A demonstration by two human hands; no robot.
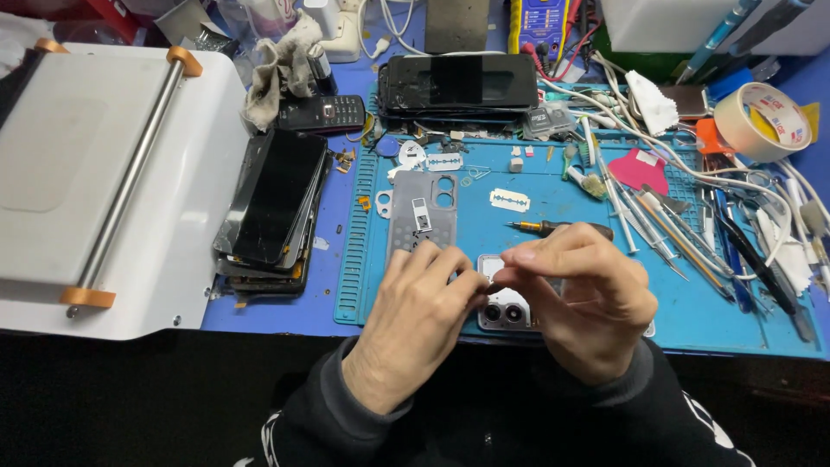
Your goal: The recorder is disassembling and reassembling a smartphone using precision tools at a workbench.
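Observation:
My left hand (pixel 417 322) and my right hand (pixel 581 298) meet over the near edge of a blue work mat (pixel 553 227). Their fingertips pinch together above a silver phone body (pixel 506 313) with two round camera lenses, which lies mostly hidden under them. What the fingertips pinch is too small to tell. A grey phone back panel (pixel 420 216) with camera cutouts lies just beyond my left hand. A dark-handled screwdriver (pixel 553 227) rests beyond my right hand.
A stack of dark phone screens (pixel 275 207) lies left of the mat. A white machine with a metal bar (pixel 112 182) fills the far left. Razor blades (pixel 509 201), tweezers and tools (pixel 683 238), a tape roll (pixel 762 121) and cables crowd the right. A black phone (pixel 458 85) lies behind.

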